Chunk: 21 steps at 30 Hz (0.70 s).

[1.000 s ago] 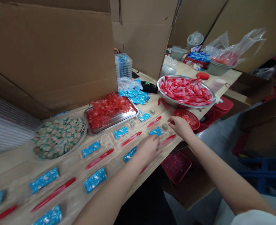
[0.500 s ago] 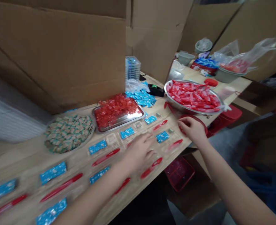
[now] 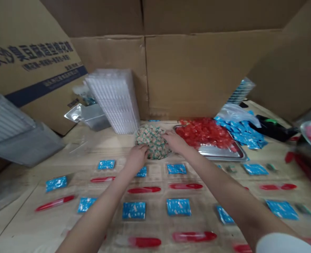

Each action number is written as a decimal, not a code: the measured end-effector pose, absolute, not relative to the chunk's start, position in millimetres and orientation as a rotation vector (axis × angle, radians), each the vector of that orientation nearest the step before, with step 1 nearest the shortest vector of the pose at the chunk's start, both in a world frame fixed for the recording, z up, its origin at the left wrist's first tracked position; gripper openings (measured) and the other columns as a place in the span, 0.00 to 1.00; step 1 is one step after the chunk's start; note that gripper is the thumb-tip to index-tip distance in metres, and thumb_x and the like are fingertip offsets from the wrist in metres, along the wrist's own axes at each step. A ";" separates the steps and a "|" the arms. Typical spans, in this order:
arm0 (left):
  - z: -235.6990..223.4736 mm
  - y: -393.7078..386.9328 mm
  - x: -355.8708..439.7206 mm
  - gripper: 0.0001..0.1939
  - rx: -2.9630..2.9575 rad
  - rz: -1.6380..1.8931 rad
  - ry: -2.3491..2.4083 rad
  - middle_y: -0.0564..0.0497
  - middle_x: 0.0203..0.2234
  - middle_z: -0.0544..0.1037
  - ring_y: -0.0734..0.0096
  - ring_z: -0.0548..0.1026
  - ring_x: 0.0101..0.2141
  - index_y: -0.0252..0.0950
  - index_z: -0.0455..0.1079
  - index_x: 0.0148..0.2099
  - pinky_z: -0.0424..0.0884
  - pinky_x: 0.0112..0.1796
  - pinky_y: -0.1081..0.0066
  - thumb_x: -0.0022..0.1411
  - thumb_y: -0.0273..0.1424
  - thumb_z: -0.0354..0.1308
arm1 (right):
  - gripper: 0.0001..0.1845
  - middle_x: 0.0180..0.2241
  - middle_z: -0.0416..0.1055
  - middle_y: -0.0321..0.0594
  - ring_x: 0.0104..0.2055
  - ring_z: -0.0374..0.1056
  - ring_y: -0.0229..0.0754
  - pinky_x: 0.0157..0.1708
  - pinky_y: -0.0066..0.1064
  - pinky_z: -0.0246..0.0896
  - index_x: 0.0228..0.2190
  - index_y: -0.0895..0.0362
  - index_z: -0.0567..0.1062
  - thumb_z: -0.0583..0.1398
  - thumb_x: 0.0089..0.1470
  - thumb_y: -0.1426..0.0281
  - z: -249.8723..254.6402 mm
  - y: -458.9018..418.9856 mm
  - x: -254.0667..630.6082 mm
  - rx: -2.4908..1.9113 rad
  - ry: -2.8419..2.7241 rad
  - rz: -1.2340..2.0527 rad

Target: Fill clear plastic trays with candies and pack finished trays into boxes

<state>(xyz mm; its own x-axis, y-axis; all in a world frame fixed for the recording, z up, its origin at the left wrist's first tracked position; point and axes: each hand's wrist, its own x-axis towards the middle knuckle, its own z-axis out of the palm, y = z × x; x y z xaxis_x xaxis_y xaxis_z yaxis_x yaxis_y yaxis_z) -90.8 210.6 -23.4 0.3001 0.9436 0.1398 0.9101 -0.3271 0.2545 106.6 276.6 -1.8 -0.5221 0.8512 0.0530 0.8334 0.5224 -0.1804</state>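
Note:
A round clear dish (image 3: 136, 140) holds a heap of small tan-and-green wrapped squares (image 3: 155, 142). My left hand (image 3: 137, 156) is at the heap's near left edge, its fingers curled against the pieces; whatever is between them is hidden. From the right, my right hand (image 3: 175, 141) reaches over the heap with fingers stretched onto it. Below the hands lie rows of clear trays, each with a blue packet (image 3: 176, 169) and many with a red pen-shaped item (image 3: 185, 186). Small wrapped squares (image 3: 231, 169) sit beside packets at the right.
A metal tray (image 3: 221, 153) of red wrapped pieces (image 3: 205, 133) stands right of the dish, with a pile of blue packets (image 3: 246, 131) beyond. Stacked clear trays (image 3: 115, 100) rise behind left, before cardboard walls (image 3: 192, 77). A metal bowl (image 3: 307, 140) is at the far right.
The view has swung left. Both hands have moved from the trays and the red container at the right to the dish of wrapped squares.

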 end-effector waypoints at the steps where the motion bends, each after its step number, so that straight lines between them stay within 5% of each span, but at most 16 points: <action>1: -24.3 210.2 -89.9 0.13 2.433 0.416 1.738 0.46 0.42 0.75 0.66 0.71 0.43 0.35 0.70 0.44 0.64 0.47 0.67 0.62 0.28 0.47 | 0.18 0.43 0.69 0.49 0.47 0.63 0.46 0.51 0.35 0.50 0.43 0.59 0.72 0.57 0.47 0.77 -4.3 282.8 96.2 -1.510 -2.655 0.194; 4: -26.6 211.4 -91.4 0.13 2.435 0.444 1.734 0.46 0.43 0.74 0.65 0.70 0.44 0.36 0.71 0.45 0.63 0.48 0.65 0.61 0.30 0.49 | 0.15 0.41 0.68 0.55 0.45 0.64 0.49 0.50 0.38 0.50 0.38 0.64 0.73 0.57 0.45 0.79 -12.5 290.2 85.7 -1.604 -2.652 0.193; 8: -30.7 213.6 -96.3 0.13 2.397 0.485 1.726 0.46 0.41 0.74 0.63 0.70 0.43 0.36 0.70 0.46 0.62 0.48 0.63 0.60 0.29 0.51 | 0.10 0.39 0.68 0.51 0.46 0.62 0.47 0.47 0.34 0.53 0.33 0.61 0.73 0.58 0.45 0.77 -17.0 294.0 93.8 -1.572 -2.630 0.245; 14: -25.2 225.2 -91.5 0.15 2.064 0.985 1.581 0.44 0.47 0.71 0.61 0.66 0.50 0.36 0.69 0.47 0.60 0.52 0.61 0.57 0.25 0.53 | 0.07 0.30 0.70 0.38 0.31 0.66 0.37 0.31 0.27 0.60 0.31 0.58 0.70 0.58 0.47 0.69 -8.4 292.8 101.7 -1.435 -2.038 0.982; 17: -18.3 238.0 -79.2 0.16 1.450 1.107 1.302 0.46 0.40 0.75 0.66 0.73 0.41 0.36 0.67 0.50 0.67 0.45 0.63 0.58 0.28 0.54 | 0.13 0.26 0.69 0.33 0.28 0.65 0.35 0.26 0.25 0.58 0.29 0.57 0.71 0.63 0.41 0.63 -2.9 283.0 99.8 -1.283 -1.649 1.366; 21: -15.0 245.3 -63.0 0.09 0.828 1.090 1.043 0.51 0.30 0.77 0.75 0.75 0.30 0.34 0.72 0.40 0.71 0.40 0.69 0.54 0.27 0.59 | 0.15 0.23 0.68 0.32 0.27 0.64 0.34 0.25 0.25 0.57 0.26 0.57 0.72 0.65 0.37 0.60 -2.5 270.2 95.6 -1.222 -1.469 1.485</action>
<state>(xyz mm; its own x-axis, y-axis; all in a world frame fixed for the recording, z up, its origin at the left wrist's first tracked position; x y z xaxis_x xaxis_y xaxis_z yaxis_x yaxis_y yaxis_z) -63.0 245.3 -15.0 0.1160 0.9616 -0.2489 -0.2910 0.2725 0.9171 95.6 270.2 -2.5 -0.3047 0.9419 -0.1412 0.1313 -0.1053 -0.9857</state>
